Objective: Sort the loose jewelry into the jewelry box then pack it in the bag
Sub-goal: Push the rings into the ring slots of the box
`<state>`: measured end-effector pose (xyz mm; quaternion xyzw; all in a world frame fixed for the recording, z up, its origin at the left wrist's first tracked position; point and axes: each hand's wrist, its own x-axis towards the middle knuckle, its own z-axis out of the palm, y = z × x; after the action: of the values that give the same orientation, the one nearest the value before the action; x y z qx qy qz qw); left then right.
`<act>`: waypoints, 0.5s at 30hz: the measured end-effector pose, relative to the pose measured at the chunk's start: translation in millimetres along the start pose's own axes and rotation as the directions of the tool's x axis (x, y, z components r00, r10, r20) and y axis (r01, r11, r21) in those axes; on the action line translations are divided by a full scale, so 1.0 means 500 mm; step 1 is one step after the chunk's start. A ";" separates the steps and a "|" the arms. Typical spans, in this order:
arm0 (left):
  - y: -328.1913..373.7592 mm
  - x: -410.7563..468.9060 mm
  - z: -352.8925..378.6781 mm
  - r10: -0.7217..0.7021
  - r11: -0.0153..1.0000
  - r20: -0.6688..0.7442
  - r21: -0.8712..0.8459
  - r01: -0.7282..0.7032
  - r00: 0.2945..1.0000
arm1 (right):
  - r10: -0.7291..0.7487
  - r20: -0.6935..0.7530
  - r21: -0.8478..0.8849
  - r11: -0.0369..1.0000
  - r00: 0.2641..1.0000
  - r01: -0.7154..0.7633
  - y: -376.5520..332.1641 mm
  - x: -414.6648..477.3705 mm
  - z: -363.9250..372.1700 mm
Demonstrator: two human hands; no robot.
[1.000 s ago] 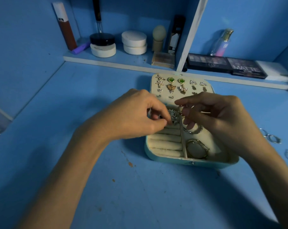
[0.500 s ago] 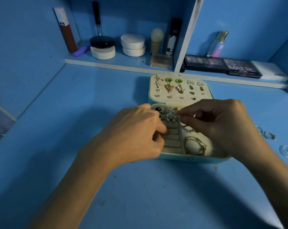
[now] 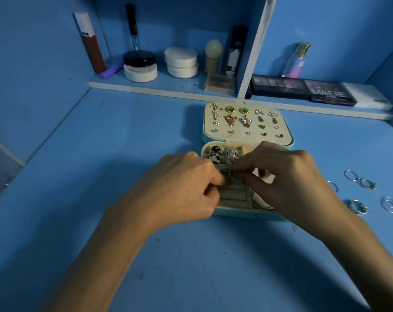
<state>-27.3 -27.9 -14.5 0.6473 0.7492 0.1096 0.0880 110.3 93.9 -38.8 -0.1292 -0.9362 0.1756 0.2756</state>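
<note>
While right hand (image 3: pixel 288 183) pinches ring (image 3: pixel 229 173) over box (image 3: pixel 247 213), loose rings (image 3: pixel 366 183) beside.

The fingers (image 3: pixel 211 172) meet over the jewelry box (image 3: pixel 243 213) on the desk (image 3: pixel 123 154), with its lid (image 3: pixel 222 137) of earrings (image 3: pixel 231 120) just behind them, loose rings (image 3: pixel 366 183) to their right and the shelf (image 3: pixel 168 86) farther behind.

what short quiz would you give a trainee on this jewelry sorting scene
1. True or false: the jewelry box lies open, with earrings pinned in its lid.
2. The loose rings on the table lie: A) right of the box B) left of the box C) in its lid.
3. Which hand is nearer those rings?
Key: 1 true; 2 A; 3 the right hand.
</note>
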 end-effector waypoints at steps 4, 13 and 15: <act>-0.006 0.008 0.000 0.012 1.000 0.004 -0.009 -0.012 1.000 | -0.063 -0.012 -0.033 0.997 0.998 0.062 0.006 0.001 0.001; -0.028 0.022 0.005 0.040 0.992 0.072 -0.120 -0.031 0.997 | -0.052 0.044 -0.013 0.999 0.998 0.052 0.002 0.002 0.011; -0.030 0.024 0.004 0.050 0.989 0.085 -0.141 -0.037 0.995 | -0.041 0.048 -0.031 0.999 0.998 0.043 0.004 0.005 0.008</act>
<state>-42.5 -17.9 -20.5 0.6600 0.7207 0.1347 0.1638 106.1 95.7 -41.7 -0.1098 -0.9476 0.1579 0.2550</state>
